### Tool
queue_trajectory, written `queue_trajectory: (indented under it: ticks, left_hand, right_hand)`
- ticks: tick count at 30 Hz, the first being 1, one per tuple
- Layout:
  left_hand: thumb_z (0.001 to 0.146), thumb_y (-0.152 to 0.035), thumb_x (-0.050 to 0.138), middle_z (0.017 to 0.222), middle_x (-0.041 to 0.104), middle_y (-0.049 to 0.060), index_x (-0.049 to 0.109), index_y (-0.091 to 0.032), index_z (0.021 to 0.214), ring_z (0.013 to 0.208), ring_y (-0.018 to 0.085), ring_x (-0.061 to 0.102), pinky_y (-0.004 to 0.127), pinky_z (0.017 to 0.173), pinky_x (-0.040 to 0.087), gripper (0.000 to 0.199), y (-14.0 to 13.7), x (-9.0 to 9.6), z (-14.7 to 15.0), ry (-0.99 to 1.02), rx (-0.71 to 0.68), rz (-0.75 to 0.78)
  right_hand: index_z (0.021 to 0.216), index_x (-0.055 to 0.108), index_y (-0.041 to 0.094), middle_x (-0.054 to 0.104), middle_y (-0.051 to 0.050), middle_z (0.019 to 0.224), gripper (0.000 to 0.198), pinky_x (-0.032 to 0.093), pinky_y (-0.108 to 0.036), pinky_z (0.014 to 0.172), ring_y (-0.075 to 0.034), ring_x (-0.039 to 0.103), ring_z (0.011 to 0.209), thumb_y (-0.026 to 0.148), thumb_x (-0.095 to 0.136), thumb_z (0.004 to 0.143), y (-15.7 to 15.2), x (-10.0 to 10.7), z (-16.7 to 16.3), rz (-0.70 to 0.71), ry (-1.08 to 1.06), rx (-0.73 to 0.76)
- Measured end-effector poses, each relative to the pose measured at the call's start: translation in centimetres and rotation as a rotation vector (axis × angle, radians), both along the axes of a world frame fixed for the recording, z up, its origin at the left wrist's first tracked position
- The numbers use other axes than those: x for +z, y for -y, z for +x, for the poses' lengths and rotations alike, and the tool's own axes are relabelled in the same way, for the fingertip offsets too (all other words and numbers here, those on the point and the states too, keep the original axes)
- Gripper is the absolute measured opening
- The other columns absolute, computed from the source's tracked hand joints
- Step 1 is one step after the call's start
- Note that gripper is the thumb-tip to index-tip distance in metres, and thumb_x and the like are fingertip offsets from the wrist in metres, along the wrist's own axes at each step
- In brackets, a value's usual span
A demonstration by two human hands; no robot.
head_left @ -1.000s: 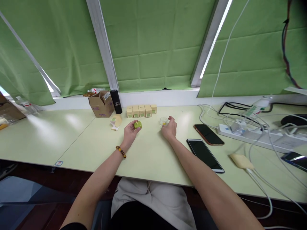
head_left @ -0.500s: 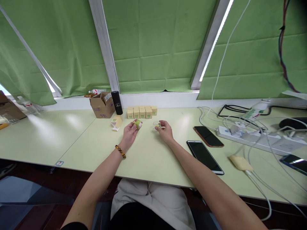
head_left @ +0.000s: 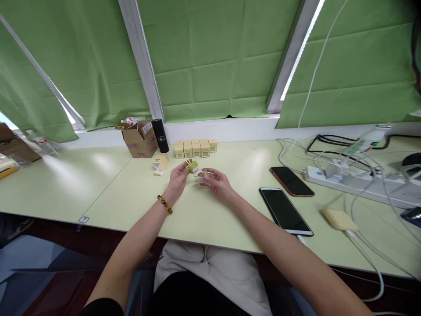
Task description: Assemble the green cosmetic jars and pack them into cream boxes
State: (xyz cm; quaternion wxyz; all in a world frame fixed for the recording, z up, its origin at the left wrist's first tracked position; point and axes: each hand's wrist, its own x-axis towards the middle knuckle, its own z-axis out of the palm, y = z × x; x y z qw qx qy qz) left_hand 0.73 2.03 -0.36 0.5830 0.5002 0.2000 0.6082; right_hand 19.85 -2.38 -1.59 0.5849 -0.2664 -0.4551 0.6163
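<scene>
My left hand (head_left: 178,179) pinches a small green object with a pale end (head_left: 192,166), held above the desk. Between the fingers of my right hand (head_left: 217,183) is a clear plastic piece (head_left: 200,177) with a bit of yellow showing at the fingertips. The two pieces are very close together; whether they touch I cannot tell. An opened cream carton (head_left: 160,163) lies just beyond my left hand. Behind both hands stands a row of several small cream boxes (head_left: 196,149) with green-marked fronts.
A cardboard box (head_left: 140,142) and a black cylinder (head_left: 160,136) stand at the back left. To the right lie two phones, a white-edged one (head_left: 286,210) and a brown-edged one (head_left: 292,181). Beyond them are a power strip (head_left: 351,183), tangled cables and a white bottle (head_left: 370,140).
My right hand has moved left with the clear plastic piece, up to the green object. My left hand has shifted slightly, and the green object is turned more sideways. The view has tilted a little.
</scene>
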Motion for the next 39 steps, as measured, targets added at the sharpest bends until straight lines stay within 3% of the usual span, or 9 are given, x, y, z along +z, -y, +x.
queue_trajectory:
  ticks: [8,20,27,33,39]
  left_hand:
    - [0.077,-0.044,0.092,0.127,0.077,0.012,0.079,-0.019,0.121,0.12,0.027,0.069,0.044,0.114,0.045,0.052,0.7,0.0,0.3,-0.081,-0.04,-0.008]
    - [0.08,-0.043,0.089,0.129,0.077,0.013,0.077,-0.018,0.125,0.121,0.029,0.069,0.045,0.112,0.046,0.053,1.6,0.4,0.3,-0.185,-0.086,0.013]
    - [0.079,-0.037,0.088,0.14,0.069,0.015,0.07,-0.021,0.134,0.137,0.03,0.059,0.044,0.114,0.045,0.06,1.4,0.7,0.0,-0.109,-0.072,0.018]
    - [0.079,-0.037,0.09,0.122,0.071,0.011,0.065,-0.02,0.127,0.115,0.023,0.067,0.037,0.1,0.053,0.057,1.5,0.3,0.3,-0.248,-0.024,0.081]
    - [0.08,-0.044,0.09,0.106,0.073,0.008,0.06,-0.019,0.121,0.1,0.02,0.071,0.035,0.091,0.055,0.056,1.9,0.4,0.7,-0.285,-0.042,0.062]
  right_hand:
    - [0.112,0.074,0.023,0.078,-0.009,0.115,0.054,0.06,-0.056,0.104,-0.027,0.075,0.103,0.045,0.097,0.069,0.6,0.3,-1.3,0.037,0.019,-0.048]
    - [0.112,0.074,0.023,0.075,-0.009,0.12,0.054,0.061,-0.058,0.105,-0.027,0.074,0.105,0.047,0.096,0.07,0.5,-0.1,-1.4,0.066,-0.003,-0.089]
    - [0.114,0.07,0.024,0.073,-0.008,0.119,0.057,0.062,-0.057,0.103,-0.027,0.074,0.106,0.05,0.095,0.07,0.5,0.0,-1.4,0.057,0.022,-0.16]
    - [0.127,0.061,0.029,0.07,-0.003,0.111,0.07,0.062,-0.053,0.102,-0.023,0.075,0.097,0.048,0.096,0.069,0.7,0.4,-1.6,0.063,0.057,-0.231]
    - [0.134,0.058,0.033,0.066,-0.004,0.119,0.076,0.063,-0.047,0.099,-0.021,0.072,0.098,0.046,0.095,0.069,0.9,0.6,-1.6,0.149,0.156,-0.25]
